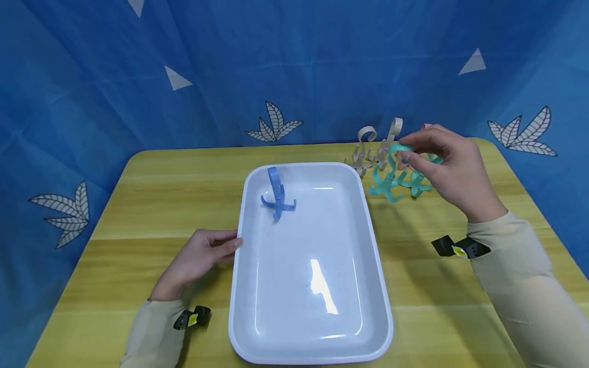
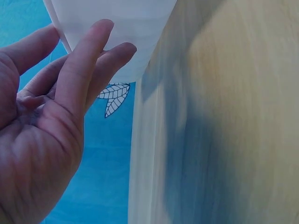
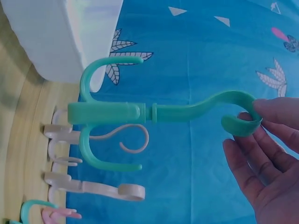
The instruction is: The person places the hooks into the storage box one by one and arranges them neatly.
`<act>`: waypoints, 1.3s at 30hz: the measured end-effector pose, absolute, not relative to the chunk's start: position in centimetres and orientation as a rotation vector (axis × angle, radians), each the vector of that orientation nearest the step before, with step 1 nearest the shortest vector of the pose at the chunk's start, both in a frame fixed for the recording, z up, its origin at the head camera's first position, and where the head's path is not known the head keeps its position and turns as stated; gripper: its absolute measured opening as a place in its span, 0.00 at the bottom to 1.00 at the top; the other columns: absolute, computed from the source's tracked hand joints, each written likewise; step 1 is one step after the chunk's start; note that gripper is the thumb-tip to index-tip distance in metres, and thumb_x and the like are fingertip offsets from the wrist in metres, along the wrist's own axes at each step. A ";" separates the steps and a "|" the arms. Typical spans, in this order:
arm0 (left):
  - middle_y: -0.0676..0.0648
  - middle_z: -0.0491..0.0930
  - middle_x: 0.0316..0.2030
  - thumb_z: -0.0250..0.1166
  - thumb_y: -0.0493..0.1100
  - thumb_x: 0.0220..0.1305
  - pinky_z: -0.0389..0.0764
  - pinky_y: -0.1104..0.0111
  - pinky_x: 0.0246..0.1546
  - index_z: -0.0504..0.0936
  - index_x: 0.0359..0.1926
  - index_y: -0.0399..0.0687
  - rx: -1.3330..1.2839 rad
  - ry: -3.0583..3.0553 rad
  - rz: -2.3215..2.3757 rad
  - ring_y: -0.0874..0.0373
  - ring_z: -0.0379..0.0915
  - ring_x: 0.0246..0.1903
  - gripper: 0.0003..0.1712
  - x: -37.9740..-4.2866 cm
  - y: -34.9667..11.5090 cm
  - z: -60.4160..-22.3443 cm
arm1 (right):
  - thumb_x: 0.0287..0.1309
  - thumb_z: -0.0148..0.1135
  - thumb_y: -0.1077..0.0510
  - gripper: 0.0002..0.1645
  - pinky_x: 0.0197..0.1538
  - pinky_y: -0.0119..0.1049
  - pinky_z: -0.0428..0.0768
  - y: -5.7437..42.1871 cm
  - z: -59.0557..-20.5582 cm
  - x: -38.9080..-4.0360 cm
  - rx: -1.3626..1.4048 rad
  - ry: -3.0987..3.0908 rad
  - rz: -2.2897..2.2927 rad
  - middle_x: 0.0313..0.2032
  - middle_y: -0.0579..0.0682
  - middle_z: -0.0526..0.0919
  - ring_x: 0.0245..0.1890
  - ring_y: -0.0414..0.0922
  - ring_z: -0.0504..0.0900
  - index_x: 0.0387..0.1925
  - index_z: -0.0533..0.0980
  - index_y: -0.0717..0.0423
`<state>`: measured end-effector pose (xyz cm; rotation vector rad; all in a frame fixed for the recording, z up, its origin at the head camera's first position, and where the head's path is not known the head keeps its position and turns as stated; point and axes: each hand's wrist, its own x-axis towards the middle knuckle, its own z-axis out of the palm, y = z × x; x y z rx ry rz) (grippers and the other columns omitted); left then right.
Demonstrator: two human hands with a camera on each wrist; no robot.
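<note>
Green hooks [image 3: 107,113]: two (one in hand [image 1: 453,166])

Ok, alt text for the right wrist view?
The right hand pinches a green hook by its curled end. Two pale hooks stand on the wooden table beyond, before a blue backdrop; a white tray shows upper left, a pink hook and another green one lower left.

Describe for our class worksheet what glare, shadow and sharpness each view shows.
Head view: a bright glare patch on the white tray's floor, and a soft shadow from the right arm across the table; left wrist view: a broad, soft-edged shadow down the table; right wrist view: the green hook's outline looks fairly clear, without harsh glare.
</note>
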<state>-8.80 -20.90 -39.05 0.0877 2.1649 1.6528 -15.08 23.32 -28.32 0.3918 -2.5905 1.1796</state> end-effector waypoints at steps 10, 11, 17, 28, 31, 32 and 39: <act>0.31 0.78 0.53 0.62 0.42 0.70 0.84 0.61 0.45 0.74 0.59 0.25 0.113 2.136 1.693 0.47 0.80 0.49 0.26 -8.9 -21.2 -39.2 | 0.64 0.64 0.64 0.13 0.42 0.25 0.76 21.9 -27.6 -14.8 0.581 -2.527 1.172 0.43 0.45 0.81 0.40 0.39 0.79 0.50 0.83 0.55; 0.31 0.77 0.54 0.62 0.42 0.70 0.84 0.61 0.45 0.74 0.59 0.25 0.114 2.132 1.695 0.47 0.80 0.49 0.26 -8.9 -21.1 -39.2 | 0.64 0.64 0.64 0.13 0.42 0.25 0.76 21.7 -27.5 -14.9 0.599 -2.524 1.168 0.43 0.44 0.81 0.40 0.39 0.78 0.50 0.83 0.55; 0.31 0.77 0.54 0.63 0.43 0.70 0.83 0.62 0.46 0.74 0.59 0.26 0.113 2.131 1.683 0.47 0.79 0.49 0.26 -8.9 -21.0 -39.3 | 0.61 0.66 0.66 0.13 0.47 0.29 0.75 20.8 -27.2 -15.2 0.696 -2.499 1.144 0.40 0.43 0.81 0.40 0.37 0.79 0.48 0.83 0.57; 0.31 0.77 0.55 0.62 0.41 0.71 0.83 0.61 0.46 0.74 0.59 0.25 0.120 2.143 1.692 0.46 0.79 0.49 0.25 -9.1 -21.1 -39.2 | 0.59 0.67 0.69 0.15 0.66 0.37 0.61 19.3 -27.1 -16.2 0.823 -2.484 1.184 0.43 0.46 0.84 0.42 0.36 0.81 0.48 0.84 0.56; 0.31 0.76 0.55 0.62 0.43 0.71 0.83 0.61 0.46 0.74 0.60 0.26 0.135 2.155 1.667 0.46 0.79 0.50 0.25 -9.1 -21.0 -39.1 | 0.59 0.67 0.68 0.14 0.63 0.39 0.64 19.1 -27.3 -16.2 0.816 -2.507 1.174 0.44 0.45 0.84 0.42 0.36 0.80 0.48 0.83 0.56; 0.31 0.76 0.55 0.62 0.43 0.71 0.83 0.61 0.46 0.74 0.60 0.27 0.142 2.156 1.663 0.46 0.79 0.50 0.25 -9.1 -21.0 -39.1 | 0.60 0.67 0.67 0.14 0.58 0.37 0.70 19.1 -27.3 -16.2 0.819 -2.514 1.167 0.44 0.44 0.84 0.42 0.36 0.80 0.47 0.83 0.56; 0.31 0.77 0.54 0.62 0.44 0.71 0.83 0.60 0.47 0.75 0.59 0.27 0.174 2.173 1.638 0.45 0.80 0.49 0.25 -9.3 -21.0 -39.2 | 0.59 0.68 0.67 0.13 0.47 0.28 0.79 18.4 -27.8 -16.4 0.951 -2.506 1.130 0.42 0.43 0.83 0.42 0.39 0.80 0.46 0.83 0.55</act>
